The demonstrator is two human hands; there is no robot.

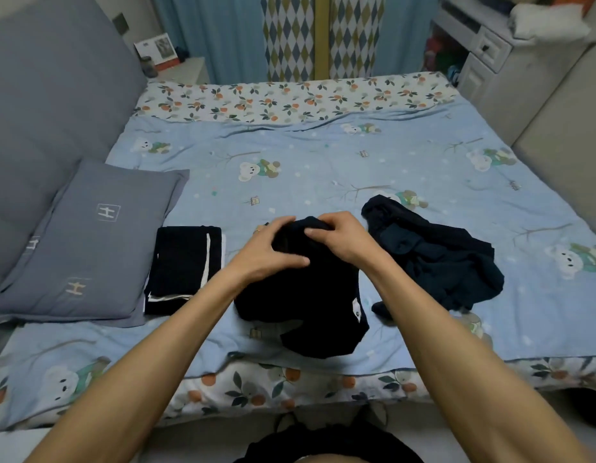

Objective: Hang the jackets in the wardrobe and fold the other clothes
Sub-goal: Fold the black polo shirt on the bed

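The fingers of the left hand [276, 250] curl over the top of a black garment [310, 295], thumb pressed along its front; a ring shows on one finger. The right hand [340, 235] meets it from the other side, fingers bent and bunched into the same soft ridge of cloth, thumb pointing toward the left hand. Both hands grip the fabric's upper edge, lifting it into a rounded hump while the rest droops in a limp, matte sheet onto the blue quilt [323, 162], where a small white tag shows near the lower right hem.

Just left of it lies a folded black garment [186, 265], a flat neat rectangle with thin white stripes along its edges. To the right, a dark navy garment [433, 252] sits in a crumpled, creased heap, close to the right forearm. The quilt is smooth cotton printed with bears and bare branches, over a floral sheet [289, 98]. A grey pillow [89, 242], puffy with embroidered emblems, leans against the padded grey headboard [46, 111].
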